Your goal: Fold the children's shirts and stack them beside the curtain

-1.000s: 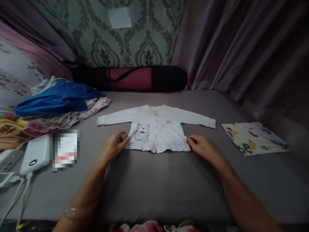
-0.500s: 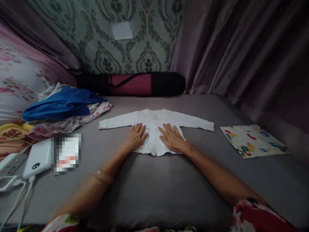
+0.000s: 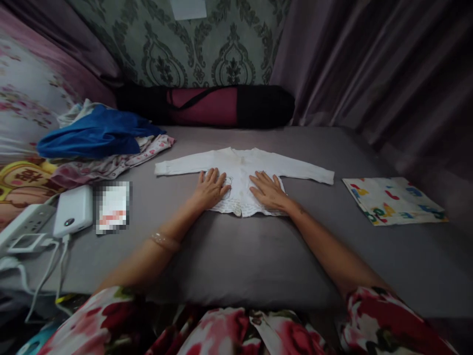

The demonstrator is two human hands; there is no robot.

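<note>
A small white long-sleeved baby shirt (image 3: 240,165) lies spread face up on the grey bed surface (image 3: 236,256), both sleeves stretched out sideways. My left hand (image 3: 210,188) rests flat on the shirt's left front panel, fingers stretched out and slightly apart, covering the bear print. My right hand (image 3: 269,191) lies flat on the right front panel in the same way, fingers extended. Neither hand holds anything. A bangle sits on my left wrist.
A pile of clothes topped by a blue garment (image 3: 96,138) lies at the left. A white power bank (image 3: 73,217), a power strip (image 3: 22,229) and cables sit at the near left. A folded cloth with coloured letters (image 3: 393,199) lies at the right. A dark rolled bag (image 3: 207,106) lines the wall.
My hands left the shirt's bottom corners and moved onto its front, where they now press flat. The view has tilted downward since half a second ago.
</note>
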